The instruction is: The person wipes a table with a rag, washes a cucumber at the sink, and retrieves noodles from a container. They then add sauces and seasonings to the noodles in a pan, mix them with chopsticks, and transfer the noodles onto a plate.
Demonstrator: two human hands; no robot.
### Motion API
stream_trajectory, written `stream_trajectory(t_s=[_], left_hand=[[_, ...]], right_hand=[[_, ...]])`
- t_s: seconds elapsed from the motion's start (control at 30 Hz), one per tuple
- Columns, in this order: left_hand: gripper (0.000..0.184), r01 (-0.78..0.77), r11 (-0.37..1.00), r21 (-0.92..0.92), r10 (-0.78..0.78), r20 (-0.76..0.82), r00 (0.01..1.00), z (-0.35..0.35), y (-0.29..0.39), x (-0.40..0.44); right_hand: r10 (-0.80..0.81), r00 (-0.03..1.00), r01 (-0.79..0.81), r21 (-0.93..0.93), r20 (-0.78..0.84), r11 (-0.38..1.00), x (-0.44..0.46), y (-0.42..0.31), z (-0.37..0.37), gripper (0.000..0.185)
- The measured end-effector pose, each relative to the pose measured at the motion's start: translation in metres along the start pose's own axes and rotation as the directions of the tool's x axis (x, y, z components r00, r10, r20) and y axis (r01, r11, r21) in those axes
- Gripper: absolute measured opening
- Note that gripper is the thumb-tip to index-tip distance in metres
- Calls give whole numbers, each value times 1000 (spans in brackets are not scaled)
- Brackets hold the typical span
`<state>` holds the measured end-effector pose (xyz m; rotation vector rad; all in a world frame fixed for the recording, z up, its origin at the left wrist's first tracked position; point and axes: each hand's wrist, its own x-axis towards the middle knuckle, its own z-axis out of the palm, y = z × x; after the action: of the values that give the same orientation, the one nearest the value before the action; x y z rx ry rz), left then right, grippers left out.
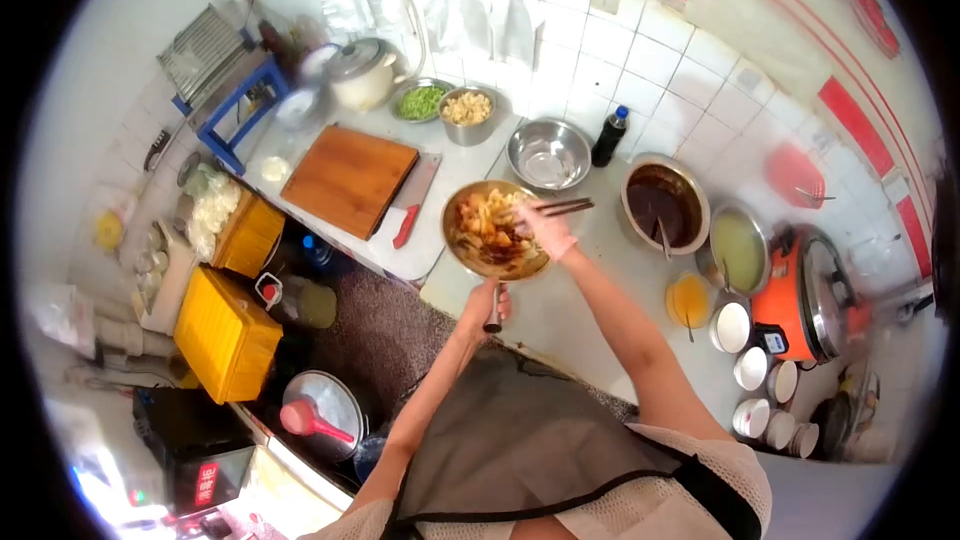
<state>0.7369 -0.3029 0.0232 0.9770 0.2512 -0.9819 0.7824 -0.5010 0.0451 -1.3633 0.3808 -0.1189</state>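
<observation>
1. Item: long-handled metal pan [530,258] holding chunky, sauced food [486,220]. It sits at the worktop's [585,305] near edge, its handle [494,322] towards the wearer; whether its base bears fully on the surface cannot be confirmed.
2. Surroundings: cutting board [350,180] to the pan's left, steel bowl [548,154] just beyond it, sauce basin [629,186] to its right.
3. Handling, as judged: pan rigid, front-heavy with its load; contents soft, slippery and easily broken. Proper hold — the handle, gripped firmly against tipping; sauce on the rim would make it slick.
4. Left hand [484,302]: fingers closed round the handle; forearm slopes up from the lower left, wrist near the pan's near side.
5. Right hand [545,232]: fingers gathered on dark chopsticks [568,207], over the pan's right side — individual fingers blurred. Forearm reaches in from the lower right, palm apparently downward.
</observation>
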Motion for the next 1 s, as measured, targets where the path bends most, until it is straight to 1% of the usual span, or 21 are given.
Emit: stream_trajectory(t_s=[0.1, 0.13, 0.2, 0.27, 0.3, 0.33, 0.4, 0.43, 0.47, 0.53, 0.57, 0.6, 0.67, 0.7, 0.73, 0.8, 0.83, 0.87, 0.93, 0.97, 1.0], left_hand=[[26, -60, 980, -191, 50, -60, 997, -29, 5, 8], [26, -60, 978, -199, 49, -60, 997, -23, 4, 7], [26, -33, 992, -122, 34, 13, 999, -11, -2, 1], [25, -21, 998, -63, 23, 41, 999, -5, -5, 1], [26, -27, 993, -111, 27, 7, 1000, -15, -5, 3], [26, -30, 987, -161, 26, -27, 999, -23, -3, 5], [27, -67, 975, -214, 61, -36, 997, -25, 2, 1], [27, -41, 983, -177, 37, -24, 999, -21, 2, -3], [27, -18, 991, -136, 17, -10, 1000, -17, 1, -4], [26, -11, 998, -60, 14, 52, 999, -12, -4, -6], [26, -11, 996, -94, 12, 4, 1000, -14, 0, -5], [26, -6, 991, -131, 0, -45, 999, -16, 1, -5], [26, -74, 986, -151, 66, -60, 996, -24, 8, -2], [26, -61, 991, -123, 56, -47, 997, -22, 7, -3], [25, -46, 995, -92, 43, -34, 998, -20, 4, -7], [25, -12, 997, -76, 13, 0, 1000, -12, -4, -7], [25, -6, 994, -105, 5, -15, 1000, -15, -2, -4], [25, 5, 991, -133, -9, -31, 999, -20, -3, -1], [25, -81, 985, -151, 74, -50, 996, -26, 3, 1], [25, -68, 989, -134, 61, -49, 997, -19, 4, -4], [25, -54, 992, -115, 48, -48, 998, -13, 5, -11]], right_hand=[[1, 998, 7, -130, 66, 992, -1, -13, -25, 20], [-31, 997, 43, -204, 65, 978, 5, -17, -39, 19], [-61, 996, 50, -176, -58, 983, 8, -4, -40, 26], [3, 999, 1, -85, 39, 996, 3, 15, -12, 29], [-2, 995, 20, -180, 98, 983, -8, 9, -6, 30], [107, 984, -69, -255, 140, 964, -28, -29, -4, 30], [-99, 989, 123, -235, 113, 964, -4, -17, -37, 30], [-108, 991, 82, -281, -80, 956, 12, -5, -49, 28], [-104, 991, 78, -283, -80, 956, 10, 5, -40, 28], [5, 991, 8, 92, -136, 996, 3, 23, -10, 26], [-108, 989, 117, -95, 98, 989, -15, 9, -5, 26], [42, 993, -26, -136, 112, 990, -17, 5, -3, 26], [60, 994, -56, -46, 92, 997, -8, -4, -25, 27], [-20, 998, 15, -87, -65, 996, -6, -3, -31, 28], [-10, 998, 4, -89, -66, 996, -8, 8, -26, 28], [4, 992, 5, 75, -123, 997, -3, 30, -6, 29], [15, 1000, -16, -94, -15, 995, -17, 20, 4, 29], [-27, 994, 37, -93, 110, 995, -32, 1, 6, 28], [-24, 984, 46, -123, 176, 991, -9, 10, -32, 28], [-21, 1000, 21, 4, -5, 1000, -15, -7, -31, 26], [-14, 1000, 14, 1, -5, 1000, -16, 1, -27, 26]])
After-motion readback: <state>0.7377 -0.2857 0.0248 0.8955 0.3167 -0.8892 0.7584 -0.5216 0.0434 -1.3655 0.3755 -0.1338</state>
